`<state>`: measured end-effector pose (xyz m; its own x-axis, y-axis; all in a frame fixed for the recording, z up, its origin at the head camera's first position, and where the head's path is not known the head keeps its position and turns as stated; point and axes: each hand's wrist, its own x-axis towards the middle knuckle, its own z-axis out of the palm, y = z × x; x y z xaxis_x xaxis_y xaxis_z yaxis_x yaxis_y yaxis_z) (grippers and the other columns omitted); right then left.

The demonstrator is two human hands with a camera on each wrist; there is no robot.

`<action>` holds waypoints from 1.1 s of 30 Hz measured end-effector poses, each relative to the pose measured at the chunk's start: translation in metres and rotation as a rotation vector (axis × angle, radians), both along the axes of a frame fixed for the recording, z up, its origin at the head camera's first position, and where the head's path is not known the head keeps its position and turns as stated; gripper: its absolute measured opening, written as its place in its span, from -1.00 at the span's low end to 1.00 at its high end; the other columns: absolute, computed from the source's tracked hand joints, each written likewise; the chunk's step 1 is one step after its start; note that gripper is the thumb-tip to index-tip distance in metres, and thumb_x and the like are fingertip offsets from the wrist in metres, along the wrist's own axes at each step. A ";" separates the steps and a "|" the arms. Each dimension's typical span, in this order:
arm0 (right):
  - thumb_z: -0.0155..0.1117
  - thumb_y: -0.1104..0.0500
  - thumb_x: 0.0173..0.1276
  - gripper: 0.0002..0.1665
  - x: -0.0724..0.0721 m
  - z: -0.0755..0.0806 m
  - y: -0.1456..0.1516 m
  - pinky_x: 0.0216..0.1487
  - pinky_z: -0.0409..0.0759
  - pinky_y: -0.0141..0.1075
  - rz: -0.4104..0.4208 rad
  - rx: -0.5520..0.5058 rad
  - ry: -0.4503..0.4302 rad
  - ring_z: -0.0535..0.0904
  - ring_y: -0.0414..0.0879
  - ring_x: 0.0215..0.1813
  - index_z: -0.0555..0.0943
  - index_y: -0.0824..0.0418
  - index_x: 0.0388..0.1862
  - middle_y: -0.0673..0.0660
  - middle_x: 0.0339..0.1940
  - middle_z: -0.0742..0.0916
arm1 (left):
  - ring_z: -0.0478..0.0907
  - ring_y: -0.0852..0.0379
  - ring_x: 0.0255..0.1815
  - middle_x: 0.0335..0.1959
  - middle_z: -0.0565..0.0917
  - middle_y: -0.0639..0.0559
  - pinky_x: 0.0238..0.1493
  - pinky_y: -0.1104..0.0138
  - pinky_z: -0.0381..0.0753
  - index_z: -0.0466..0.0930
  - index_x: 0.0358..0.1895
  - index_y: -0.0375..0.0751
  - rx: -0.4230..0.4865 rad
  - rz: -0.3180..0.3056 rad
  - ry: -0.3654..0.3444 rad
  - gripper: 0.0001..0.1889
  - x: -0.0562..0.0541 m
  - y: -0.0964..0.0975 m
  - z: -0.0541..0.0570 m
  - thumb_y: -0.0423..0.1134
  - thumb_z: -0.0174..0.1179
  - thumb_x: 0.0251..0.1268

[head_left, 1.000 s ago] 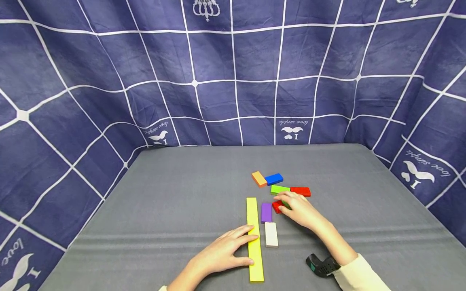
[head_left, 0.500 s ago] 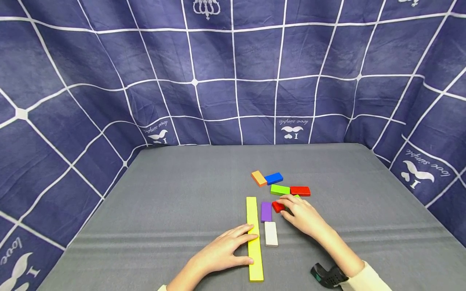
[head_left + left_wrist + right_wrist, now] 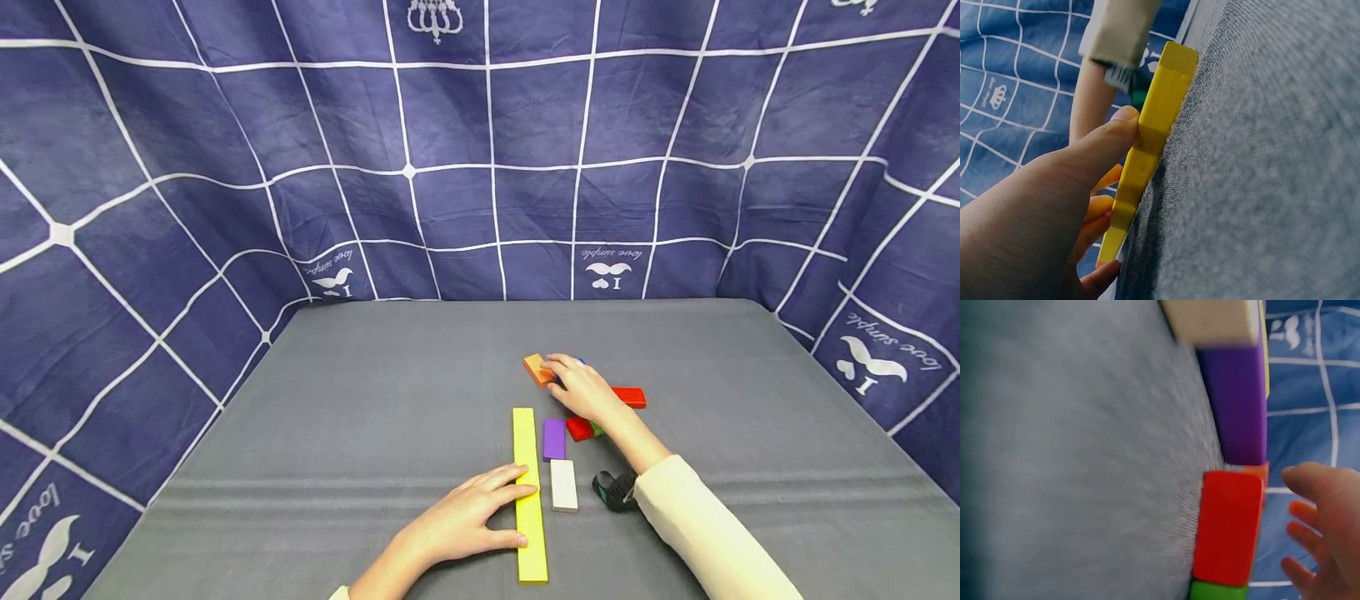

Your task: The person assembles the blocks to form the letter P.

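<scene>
Resting spread-fingered on the yellow row (image 3: pixel 530 518), the left hand (image 3: pixel 474 515), toward the far edge of the table (image 3: pixel 390 375), the right hand (image 3: pixel 587 392), thumb and fingers apart over the mostly hidden blue block (image 3: pixel 581 361), orange block (image 3: pixel 534 366) at its fingertips, contact I cannot tell from my remote feed.
</scene>
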<state>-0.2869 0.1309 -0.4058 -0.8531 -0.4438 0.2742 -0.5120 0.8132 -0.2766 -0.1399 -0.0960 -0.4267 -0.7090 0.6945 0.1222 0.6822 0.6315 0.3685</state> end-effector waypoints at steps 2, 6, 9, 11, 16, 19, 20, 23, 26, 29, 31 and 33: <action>0.17 0.21 0.22 -0.55 -0.011 0.000 -0.002 0.17 0.38 0.10 0.032 -0.013 -0.001 0.42 0.17 0.22 0.49 0.25 0.12 0.23 0.20 0.51 | 0.23 0.14 0.36 0.34 0.28 0.15 0.25 0.16 0.34 0.33 0.24 0.20 0.001 0.002 0.007 -0.44 0.000 -0.001 0.000 0.23 0.03 0.16; 0.13 0.24 0.21 -0.50 -0.022 -0.002 -0.002 0.24 0.33 0.06 0.082 -0.002 -0.063 0.38 0.14 0.27 0.46 0.23 0.17 0.21 0.24 0.48 | 0.23 0.15 0.36 0.34 0.28 0.16 0.24 0.16 0.35 0.34 0.24 0.20 0.002 -0.005 0.006 -0.45 0.001 0.000 -0.001 0.22 0.04 0.16; 0.10 0.20 0.26 -0.51 -0.024 -0.002 -0.004 0.28 0.30 0.03 0.095 0.008 -0.141 0.36 0.14 0.29 0.44 0.24 0.20 0.22 0.26 0.48 | 0.23 0.14 0.36 0.34 0.28 0.16 0.24 0.16 0.35 0.34 0.24 0.20 0.003 -0.007 0.004 -0.44 0.001 0.000 -0.001 0.22 0.04 0.16; 0.09 0.16 0.30 -0.54 -0.024 -0.001 -0.007 0.27 0.32 0.00 0.095 0.006 -0.161 0.40 0.13 0.26 0.47 0.24 0.17 0.21 0.20 0.52 | 0.23 0.14 0.36 0.34 0.28 0.15 0.24 0.15 0.35 0.34 0.24 0.19 0.004 -0.007 0.002 -0.44 0.001 0.000 -0.001 0.23 0.04 0.15; 0.14 0.18 0.29 -0.66 -0.021 0.003 -0.017 0.09 0.46 -0.09 0.097 -0.007 -0.143 0.53 0.08 0.04 0.59 0.23 0.02 0.19 -0.05 0.59 | 0.24 0.13 0.35 0.35 0.27 0.15 0.24 0.13 0.35 0.33 0.25 0.19 0.004 -0.007 -0.008 -0.42 -0.001 0.000 0.000 0.25 0.02 0.15; 0.18 0.17 0.26 -0.69 -0.018 0.002 -0.022 -0.02 0.50 -0.15 0.073 -0.015 -0.179 0.54 0.00 -0.05 0.61 0.19 -0.02 0.13 -0.10 0.55 | 0.24 0.12 0.35 0.35 0.27 0.14 0.24 0.13 0.35 0.32 0.25 0.18 0.002 -0.009 -0.020 -0.42 -0.001 0.000 0.001 0.25 0.02 0.16; 0.19 0.15 0.26 -0.69 -0.017 0.001 -0.024 -0.05 0.50 -0.18 0.068 -0.021 -0.196 0.54 -0.02 -0.07 0.61 0.18 -0.02 0.12 -0.10 0.54 | 0.24 0.12 0.35 0.35 0.27 0.14 0.24 0.13 0.35 0.33 0.25 0.18 0.002 -0.009 -0.022 -0.42 -0.001 0.000 0.001 0.24 0.02 0.16; 0.20 0.12 0.25 -0.68 -0.013 -0.002 -0.027 -0.11 0.49 -0.23 0.079 -0.033 -0.202 0.53 -0.06 -0.12 0.62 0.17 -0.04 0.10 -0.11 0.53 | 0.23 0.13 0.36 0.35 0.28 0.14 0.24 0.13 0.35 0.33 0.25 0.18 0.001 -0.009 -0.027 -0.43 -0.001 -0.001 0.002 0.24 0.02 0.16; 0.23 0.12 0.22 -0.68 -0.010 -0.005 -0.029 -0.13 0.48 -0.26 0.113 -0.061 -0.190 0.52 -0.07 -0.15 0.63 0.19 -0.06 0.11 -0.15 0.53 | 0.23 0.13 0.36 0.34 0.28 0.13 0.24 0.13 0.35 0.34 0.24 0.17 -0.001 -0.009 -0.017 -0.43 0.000 -0.002 0.002 0.24 0.03 0.16; 0.26 0.13 0.20 -0.69 -0.006 -0.007 -0.030 -0.09 0.49 -0.24 0.141 -0.085 -0.183 0.51 -0.07 -0.13 0.63 0.22 -0.09 0.10 -0.18 0.53 | 0.23 0.14 0.36 0.34 0.29 0.13 0.24 0.14 0.35 0.35 0.24 0.17 -0.005 -0.007 -0.013 -0.42 -0.001 -0.002 0.003 0.25 0.02 0.15; 0.27 0.14 0.19 -0.70 -0.004 -0.007 -0.029 -0.07 0.49 -0.22 0.160 -0.088 -0.180 0.51 -0.07 -0.13 0.63 0.23 -0.11 0.10 -0.19 0.53 | 0.24 0.14 0.35 0.34 0.29 0.15 0.24 0.14 0.35 0.35 0.23 0.17 -0.006 -0.005 -0.014 -0.42 0.000 -0.001 0.003 0.26 0.02 0.14; 0.27 0.15 0.18 -0.70 -0.002 -0.006 -0.029 -0.06 0.49 -0.22 0.171 -0.088 -0.179 0.51 -0.06 -0.12 0.63 0.24 -0.12 0.10 -0.20 0.53 | 0.24 0.14 0.35 0.33 0.29 0.17 0.23 0.14 0.35 0.35 0.24 0.18 -0.006 -0.003 -0.016 -0.41 -0.001 -0.001 0.003 0.28 0.01 0.13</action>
<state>-0.2892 0.1022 -0.4113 -0.8061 -0.5670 0.1694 -0.5764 0.6877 -0.4415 -0.1405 -0.0971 -0.4238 -0.7088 0.6973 0.1069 0.6781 0.6317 0.3756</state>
